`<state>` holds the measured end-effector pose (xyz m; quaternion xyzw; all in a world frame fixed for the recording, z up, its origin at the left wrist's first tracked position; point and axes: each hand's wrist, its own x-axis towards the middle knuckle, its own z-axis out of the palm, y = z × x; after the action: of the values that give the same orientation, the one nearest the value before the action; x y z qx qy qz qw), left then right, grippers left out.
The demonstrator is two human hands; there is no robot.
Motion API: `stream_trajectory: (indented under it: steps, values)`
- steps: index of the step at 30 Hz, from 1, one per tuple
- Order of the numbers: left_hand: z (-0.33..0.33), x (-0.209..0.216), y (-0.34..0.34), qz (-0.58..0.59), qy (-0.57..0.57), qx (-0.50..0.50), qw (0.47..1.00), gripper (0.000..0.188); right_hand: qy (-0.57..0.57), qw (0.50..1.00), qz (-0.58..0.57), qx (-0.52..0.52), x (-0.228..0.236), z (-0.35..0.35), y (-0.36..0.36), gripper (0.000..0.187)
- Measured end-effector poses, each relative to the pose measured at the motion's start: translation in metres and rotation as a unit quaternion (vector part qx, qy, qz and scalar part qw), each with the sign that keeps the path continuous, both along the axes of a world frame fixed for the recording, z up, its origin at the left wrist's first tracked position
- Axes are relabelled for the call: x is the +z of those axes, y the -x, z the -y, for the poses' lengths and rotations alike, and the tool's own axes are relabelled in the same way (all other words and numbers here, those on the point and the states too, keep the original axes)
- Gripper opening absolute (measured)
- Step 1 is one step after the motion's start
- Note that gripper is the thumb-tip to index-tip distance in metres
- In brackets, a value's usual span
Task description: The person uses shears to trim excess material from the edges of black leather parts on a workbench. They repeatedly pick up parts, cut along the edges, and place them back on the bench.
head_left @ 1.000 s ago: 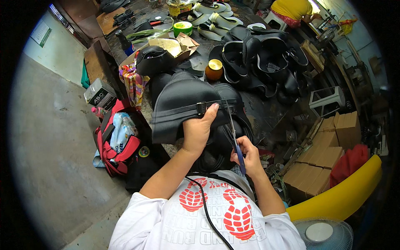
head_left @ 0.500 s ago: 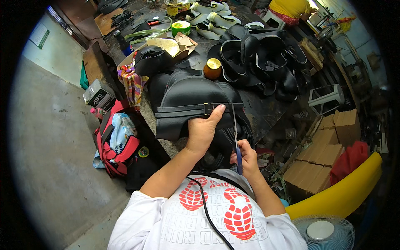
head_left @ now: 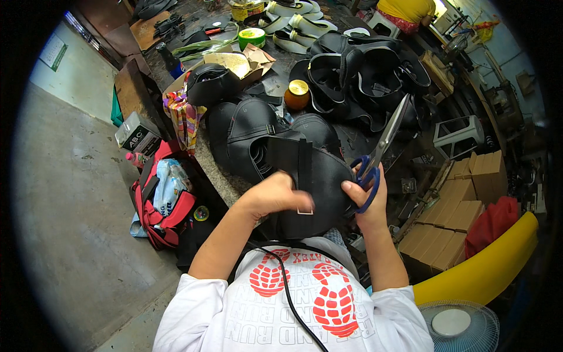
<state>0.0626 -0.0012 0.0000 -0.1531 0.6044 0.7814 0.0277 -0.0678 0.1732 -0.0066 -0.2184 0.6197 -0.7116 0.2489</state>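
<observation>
A black leather piece [head_left: 325, 188] with a strap across it is held low in front of me, turned so that the strap [head_left: 304, 164] runs toward me. A small metal buckle [head_left: 305, 212] shows near its lower end. My left hand [head_left: 272, 196] is closed at the piece's left side, its thumb slightly blurred and reaching across to the strap by the buckle. With my right hand [head_left: 372, 208] I hold blue-handled scissors [head_left: 392, 132], blades pointing up and away to the right. That thumb also presses on the piece's right edge.
Similar black pieces [head_left: 237, 132] lie just beyond, with a larger black pile [head_left: 375, 76] at the back right. An amber jar [head_left: 297, 95] stands between them. At the left are a red bag [head_left: 167, 205] and a tin [head_left: 139, 132]; cardboard boxes [head_left: 448, 223] stand at the right.
The leather piece has come nearer me and turned, its strap now running lengthwise. The scissors have left the strap and swung up to the right. My left hand has shifted slightly downward.
</observation>
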Motion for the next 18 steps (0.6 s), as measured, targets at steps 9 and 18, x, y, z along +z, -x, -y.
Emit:
stream_trajectory:
  steps: [9, 18]
  values:
    - [0.02, 0.0, -0.01, -0.018, -0.135, 0.204, 0.97, 0.02, -0.16, 0.96, -0.055, 0.225, -0.032, -0.021, 0.002, 0.032]
    - [0.019, 0.003, -0.008, -0.016, -0.09, 0.147, 0.985, 0.023, -0.194, 0.941, -0.127, 0.245, -0.03, -0.031, 0.006, 0.036]
